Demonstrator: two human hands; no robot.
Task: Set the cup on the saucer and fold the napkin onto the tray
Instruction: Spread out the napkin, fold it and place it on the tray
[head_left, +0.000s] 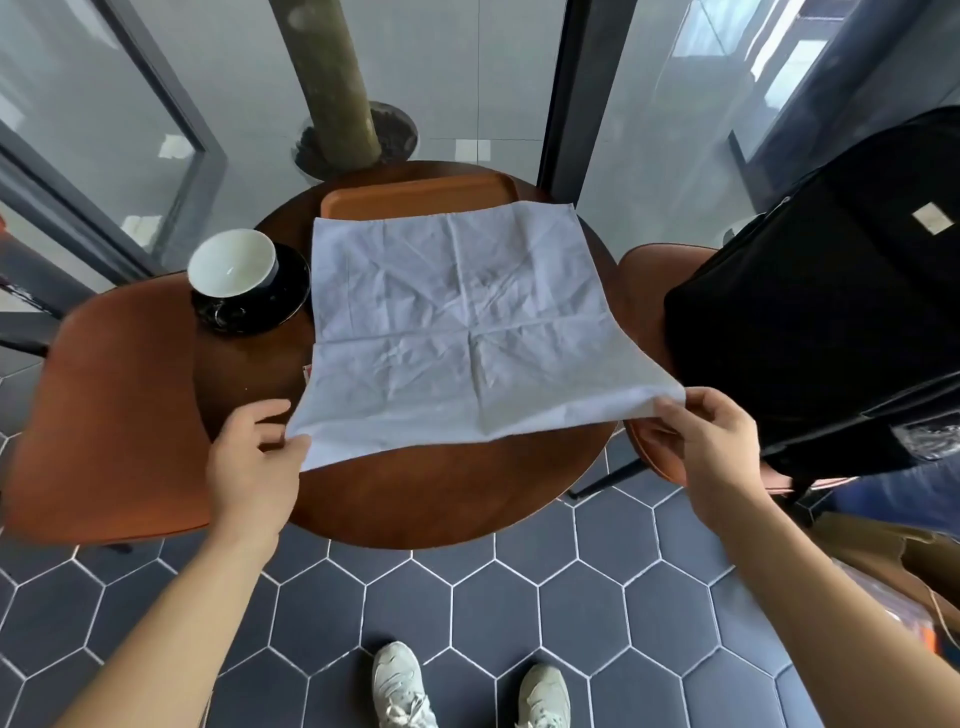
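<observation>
White napkin (457, 322), spread mid-frame over the tray (415, 197): left hand (254, 457) and right hand (711, 441) each pinch a near corner.

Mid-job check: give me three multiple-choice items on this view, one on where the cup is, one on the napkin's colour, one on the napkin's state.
1. Where is the cup?
A. On the saucer
B. On the tray
C. On the floor

2. What colour is the napkin?
A. Red
B. Pale blue-white
C. Black

3. What state is the napkin in?
A. Folded small
B. Rolled up
C. Spread open, near corners pinched

Answers:
1. A, the white cup sits on the dark saucer, left of the napkin.
2. B, the cloth is pale against the brown table.
3. C, the left hand and right hand each hold a near corner, and the far edge lies over the tray.
</observation>
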